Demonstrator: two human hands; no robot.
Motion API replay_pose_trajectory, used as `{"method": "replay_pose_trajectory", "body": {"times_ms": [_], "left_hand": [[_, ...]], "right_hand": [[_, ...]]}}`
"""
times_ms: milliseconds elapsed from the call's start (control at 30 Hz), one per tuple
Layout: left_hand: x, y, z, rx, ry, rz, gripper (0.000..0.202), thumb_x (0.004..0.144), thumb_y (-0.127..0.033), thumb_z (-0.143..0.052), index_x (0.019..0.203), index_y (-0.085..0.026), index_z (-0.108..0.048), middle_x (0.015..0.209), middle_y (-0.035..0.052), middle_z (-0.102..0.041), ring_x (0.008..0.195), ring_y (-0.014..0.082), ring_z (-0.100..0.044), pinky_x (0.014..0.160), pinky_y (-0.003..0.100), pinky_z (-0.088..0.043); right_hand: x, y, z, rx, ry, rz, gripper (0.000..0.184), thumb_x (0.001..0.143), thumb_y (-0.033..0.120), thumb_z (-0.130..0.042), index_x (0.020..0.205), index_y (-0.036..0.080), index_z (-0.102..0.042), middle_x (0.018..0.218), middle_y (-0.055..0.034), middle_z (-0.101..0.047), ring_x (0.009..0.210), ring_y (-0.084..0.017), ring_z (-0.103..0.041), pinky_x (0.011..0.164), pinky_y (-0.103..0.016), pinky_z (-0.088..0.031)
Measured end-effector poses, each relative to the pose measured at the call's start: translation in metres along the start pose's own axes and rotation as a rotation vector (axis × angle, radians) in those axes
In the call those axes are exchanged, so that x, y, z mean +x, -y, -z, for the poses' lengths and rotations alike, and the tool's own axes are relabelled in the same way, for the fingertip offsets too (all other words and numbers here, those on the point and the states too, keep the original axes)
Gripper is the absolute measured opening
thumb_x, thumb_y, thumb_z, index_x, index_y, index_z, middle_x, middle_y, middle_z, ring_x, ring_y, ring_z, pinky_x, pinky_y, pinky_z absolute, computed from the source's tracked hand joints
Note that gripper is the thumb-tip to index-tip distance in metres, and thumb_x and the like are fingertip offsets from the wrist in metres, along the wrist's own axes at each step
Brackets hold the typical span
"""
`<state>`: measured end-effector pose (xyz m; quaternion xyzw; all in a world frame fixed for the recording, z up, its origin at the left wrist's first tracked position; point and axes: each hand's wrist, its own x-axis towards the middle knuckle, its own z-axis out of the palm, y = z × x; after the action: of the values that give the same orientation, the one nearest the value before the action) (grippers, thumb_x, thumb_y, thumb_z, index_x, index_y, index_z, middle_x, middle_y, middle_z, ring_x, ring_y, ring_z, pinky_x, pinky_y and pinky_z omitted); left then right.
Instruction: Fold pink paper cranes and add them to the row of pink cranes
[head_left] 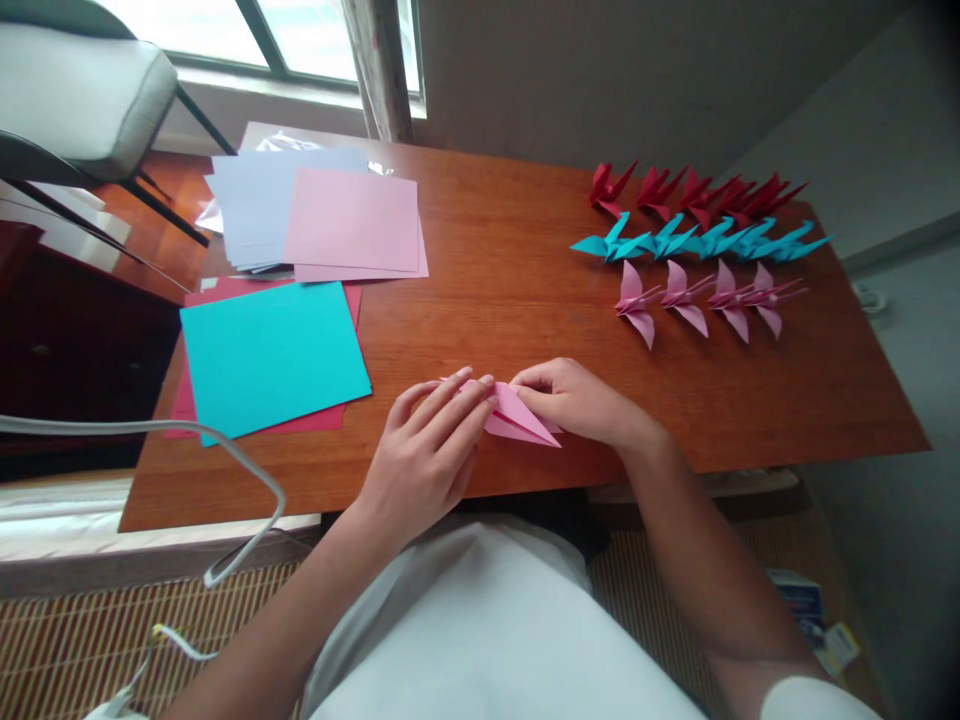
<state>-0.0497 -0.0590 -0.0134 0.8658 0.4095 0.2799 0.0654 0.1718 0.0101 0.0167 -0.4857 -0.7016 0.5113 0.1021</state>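
Observation:
A partly folded pink origami paper (517,412) lies near the front edge of the table, with a narrow point aimed to the lower right. My left hand (431,445) covers its left part, fingers laid together over the paper and thumb hidden. At its right upper edge, my right hand (566,400) pinches the paper between thumb and curled fingers. Back right stand finished paper cranes in rows: red cranes (697,197), blue cranes (712,240) and pink cranes (682,300).
On the left of the wooden table (487,290), turquoise sheets (274,355) rest on red sheets (330,415). Behind them, pink sheets (356,222) overlap pale sheets (255,210). A white bent cable-like rod (255,475) crosses the front left corner. A chair (82,95) stands beyond.

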Motion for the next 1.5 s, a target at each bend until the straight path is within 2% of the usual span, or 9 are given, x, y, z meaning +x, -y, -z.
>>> {"method": "replay_pose_trajectory", "body": {"times_ms": [133,267,367,467,667,867,1000,1167,1500], "left_hand": [[0.005,-0.001,-0.004,0.044,0.159,-0.007,0.047,0.100,-0.019,-0.052,0.147,-0.016,-0.050,0.152,0.0119,-0.055,0.143,0.0307,-0.050,0.114,0.050,-0.040],[0.009,-0.003,-0.007,0.105,0.238,0.015,0.045,0.103,-0.026,-0.048,0.147,-0.012,-0.051,0.156,0.0118,-0.050,0.144,0.0312,-0.049,0.117,0.052,-0.036],[0.008,-0.007,-0.008,0.142,0.273,0.065,0.053,0.104,-0.036,-0.048,0.150,-0.011,-0.048,0.160,0.0131,-0.044,0.147,0.0334,-0.044,0.120,0.055,-0.031],[0.008,-0.014,-0.008,0.163,0.289,0.109,0.061,0.103,-0.045,-0.047,0.153,-0.010,-0.045,0.162,0.0135,-0.040,0.149,0.0343,-0.041,0.123,0.057,-0.025],[0.008,-0.022,-0.006,0.178,0.291,0.120,0.058,0.104,-0.042,-0.045,0.150,-0.007,-0.048,0.162,0.0155,-0.041,0.148,0.0356,-0.042,0.124,0.060,-0.020],[-0.001,-0.009,0.000,0.113,0.315,-0.010,0.060,0.102,-0.048,-0.048,0.149,-0.009,-0.051,0.159,0.0137,-0.045,0.149,0.0340,-0.041,0.127,0.056,-0.020],[-0.003,-0.005,0.002,0.123,0.333,-0.022,0.061,0.102,-0.050,-0.049,0.148,-0.011,-0.051,0.160,0.0113,-0.045,0.149,0.0332,-0.042,0.128,0.055,-0.018],[0.000,-0.006,0.002,0.149,0.328,-0.032,0.057,0.101,-0.048,-0.053,0.145,-0.012,-0.056,0.159,0.0121,-0.047,0.147,0.0336,-0.044,0.128,0.058,-0.019],[0.005,0.015,-0.003,0.116,0.164,-0.165,0.028,0.101,-0.018,-0.055,0.125,-0.014,-0.068,0.137,0.0086,-0.069,0.129,0.0268,-0.063,0.112,0.045,-0.047]], "right_hand": [[0.007,0.003,0.010,-0.209,-0.078,0.021,0.033,0.093,0.025,-0.053,0.066,0.017,-0.069,0.065,0.0009,-0.067,0.062,-0.013,-0.056,0.059,-0.027,-0.035],[0.002,0.002,0.011,-0.345,-0.383,0.049,0.024,0.095,0.020,-0.055,0.080,0.018,-0.074,0.083,-0.0042,-0.076,0.076,-0.018,-0.066,0.072,-0.030,-0.045],[-0.010,-0.001,0.000,-0.395,-0.540,0.164,0.017,0.097,0.022,-0.057,0.092,0.018,-0.073,0.093,-0.0064,-0.075,0.085,-0.020,-0.067,0.079,-0.033,-0.049],[-0.022,-0.006,-0.021,-0.475,-0.564,0.282,0.015,0.097,0.023,-0.060,0.103,0.017,-0.073,0.100,-0.0081,-0.072,0.096,-0.024,-0.064,0.089,-0.037,-0.051],[-0.026,-0.026,-0.049,-0.607,-0.626,0.308,0.025,0.099,0.021,-0.058,0.120,0.021,-0.072,0.106,-0.0077,-0.070,0.097,-0.024,-0.058,0.089,-0.040,-0.051],[-0.021,-0.036,-0.044,-0.666,-0.652,0.351,0.023,0.098,0.019,-0.060,0.117,0.019,-0.072,0.108,-0.0088,-0.071,0.098,-0.024,-0.058,0.087,-0.040,-0.050],[-0.022,-0.033,-0.045,-0.710,-0.686,0.459,0.020,0.096,0.014,-0.063,0.112,0.017,-0.073,0.108,-0.0099,-0.073,0.098,-0.025,-0.059,0.086,-0.040,-0.048],[-0.025,-0.031,-0.048,-0.689,-0.590,0.575,0.015,0.095,0.017,-0.065,0.108,0.015,-0.073,0.106,-0.0104,-0.074,0.093,-0.023,-0.061,0.082,-0.038,-0.049],[-0.026,-0.037,-0.036,-0.681,-0.516,0.637,0.011,0.094,0.018,-0.068,0.103,0.018,-0.074,0.103,-0.0067,-0.076,0.093,-0.022,-0.065,0.080,-0.036,-0.052]]}}
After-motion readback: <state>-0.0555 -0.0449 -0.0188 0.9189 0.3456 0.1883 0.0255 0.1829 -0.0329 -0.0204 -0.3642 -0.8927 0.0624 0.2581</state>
